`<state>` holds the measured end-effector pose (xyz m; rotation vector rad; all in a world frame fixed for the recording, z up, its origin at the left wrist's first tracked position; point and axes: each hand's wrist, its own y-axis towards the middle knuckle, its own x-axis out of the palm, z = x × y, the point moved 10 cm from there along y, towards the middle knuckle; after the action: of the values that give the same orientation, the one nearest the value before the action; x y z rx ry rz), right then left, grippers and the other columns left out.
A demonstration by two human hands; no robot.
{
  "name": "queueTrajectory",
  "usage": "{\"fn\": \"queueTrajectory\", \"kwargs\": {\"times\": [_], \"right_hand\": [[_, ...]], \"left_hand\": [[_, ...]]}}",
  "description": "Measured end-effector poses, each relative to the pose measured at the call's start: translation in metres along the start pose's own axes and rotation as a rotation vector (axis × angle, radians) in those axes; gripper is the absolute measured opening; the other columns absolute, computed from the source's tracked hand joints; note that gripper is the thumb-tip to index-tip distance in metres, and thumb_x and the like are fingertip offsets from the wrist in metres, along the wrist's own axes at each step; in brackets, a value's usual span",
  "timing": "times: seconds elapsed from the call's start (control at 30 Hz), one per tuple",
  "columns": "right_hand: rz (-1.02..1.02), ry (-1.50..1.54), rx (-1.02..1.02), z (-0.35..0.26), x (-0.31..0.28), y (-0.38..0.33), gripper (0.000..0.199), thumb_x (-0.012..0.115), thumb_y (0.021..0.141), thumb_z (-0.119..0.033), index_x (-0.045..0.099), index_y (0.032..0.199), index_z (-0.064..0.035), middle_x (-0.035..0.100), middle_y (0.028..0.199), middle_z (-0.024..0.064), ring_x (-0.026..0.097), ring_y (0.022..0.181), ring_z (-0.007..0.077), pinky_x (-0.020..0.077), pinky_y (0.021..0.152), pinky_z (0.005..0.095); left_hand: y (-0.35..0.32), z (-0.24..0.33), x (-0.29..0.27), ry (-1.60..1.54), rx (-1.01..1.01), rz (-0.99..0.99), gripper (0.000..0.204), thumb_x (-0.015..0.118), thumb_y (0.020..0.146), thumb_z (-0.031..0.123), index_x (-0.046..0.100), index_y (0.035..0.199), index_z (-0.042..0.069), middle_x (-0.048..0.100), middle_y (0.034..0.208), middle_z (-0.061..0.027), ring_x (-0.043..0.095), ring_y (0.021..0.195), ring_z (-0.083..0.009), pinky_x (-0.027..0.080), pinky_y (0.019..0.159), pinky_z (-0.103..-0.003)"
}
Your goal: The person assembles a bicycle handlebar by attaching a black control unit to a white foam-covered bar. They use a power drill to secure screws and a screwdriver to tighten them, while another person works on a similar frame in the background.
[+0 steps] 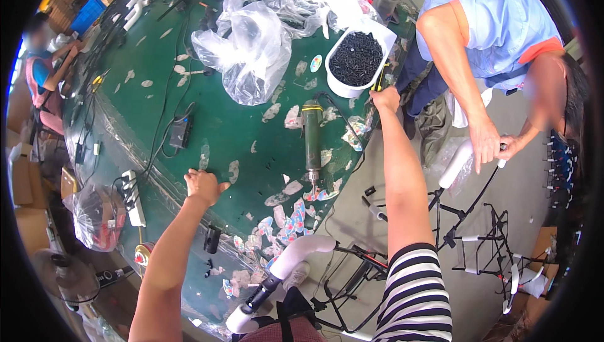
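Note:
My left hand [206, 186] rests on the green tabletop with its thumb out to the side, holding nothing. My right hand [385, 98] reaches to the table's right edge, closed around a slim tool with yellow handles [380, 78], whose kind I cannot make out. Just beside it is a white tub [345, 88] full of small black screws [357, 59]. Between my hands lies a green electric screwdriver [312, 137] with a yellow band, its chuck pointing toward me. In front of my body is a black metal frame with a white foam-covered bar [302, 251].
Crumpled clear plastic bags [242, 49] lie at the back. Cables, a black adapter [180, 132] and a white power strip [133, 198] are at the left. Peeled stickers [292, 219] litter the table. On the right a co-worker [487, 33] bends over another frame with a white foam grip [458, 162].

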<state>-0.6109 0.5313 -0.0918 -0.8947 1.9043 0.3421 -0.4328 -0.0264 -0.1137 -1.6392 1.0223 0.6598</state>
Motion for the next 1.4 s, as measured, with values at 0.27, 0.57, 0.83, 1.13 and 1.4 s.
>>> {"fn": "queueTrajectory", "kwargs": {"times": [0.27, 0.57, 0.83, 1.13, 1.4], "right_hand": [[-0.648, 1.105, 0.192, 0.094, -0.008, -0.066, 0.013, 0.076, 0.082, -0.013, 0.065, 0.084, -0.0076, 0.061, 0.071, -0.0019, 0.053, 0.056, 0.0076, 0.0406, 0.046, 0.0230], [-1.179, 1.045, 0.111, 0.138, -0.111, -0.413, 0.013, 0.069, 0.083, -0.001, 0.062, 0.095, -0.0019, 0.065, 0.089, 0.0056, 0.060, 0.078, 0.0125, 0.0481, 0.069, 0.0256], [-1.564, 0.672, 0.150, 0.146, -0.101, -0.626, 0.022, 0.076, 0.080, -0.002, 0.064, 0.098, -0.0008, 0.066, 0.087, 0.0007, 0.059, 0.075, 0.0036, 0.0466, 0.064, 0.0190], [-0.942, 0.701, 0.096, 0.154, -0.026, -0.635, 0.047, 0.057, 0.097, -0.036, 0.054, 0.124, 0.0023, 0.063, 0.115, 0.0129, 0.062, 0.103, 0.0192, 0.0488, 0.092, 0.0339], [-0.873, 1.275, 0.474, 0.116, 0.033, -0.639, 0.034, 0.059, 0.097, -0.024, 0.052, 0.120, 0.0008, 0.063, 0.115, 0.0160, 0.061, 0.109, 0.0267, 0.0450, 0.101, 0.0392]], "left_hand": [[-0.005, 0.015, -0.014, -0.065, -0.007, -0.011, 0.061, 0.060, 0.084, 0.060, 0.072, 0.100, 0.002, 0.067, 0.105, -0.0182, 0.055, 0.111, -0.0346, 0.043, 0.092, -0.045], [-0.039, 0.018, -0.029, -0.270, 0.178, -0.183, 0.061, 0.063, 0.083, 0.057, 0.068, 0.103, -0.001, 0.065, 0.113, -0.0216, 0.062, 0.106, -0.0369, 0.051, 0.086, -0.049], [-0.382, 0.076, -0.077, -0.634, 1.141, 0.241, 0.090, 0.082, 0.064, 0.026, 0.042, 0.144, 0.014, 0.037, 0.148, -0.0185, 0.039, 0.136, -0.0338, 0.033, 0.109, -0.054], [-0.422, -0.040, 0.093, -1.310, 0.326, 0.035, 0.013, 0.069, 0.081, 0.003, 0.059, 0.090, 0.000, 0.060, 0.074, -0.0140, 0.057, 0.060, -0.0288, 0.046, 0.057, -0.036], [-0.422, -0.045, 0.135, -1.368, 0.220, 0.031, 0.013, 0.068, 0.086, 0.008, 0.059, 0.088, -0.002, 0.057, 0.069, -0.0170, 0.054, 0.057, -0.0293, 0.043, 0.055, -0.036]]}}
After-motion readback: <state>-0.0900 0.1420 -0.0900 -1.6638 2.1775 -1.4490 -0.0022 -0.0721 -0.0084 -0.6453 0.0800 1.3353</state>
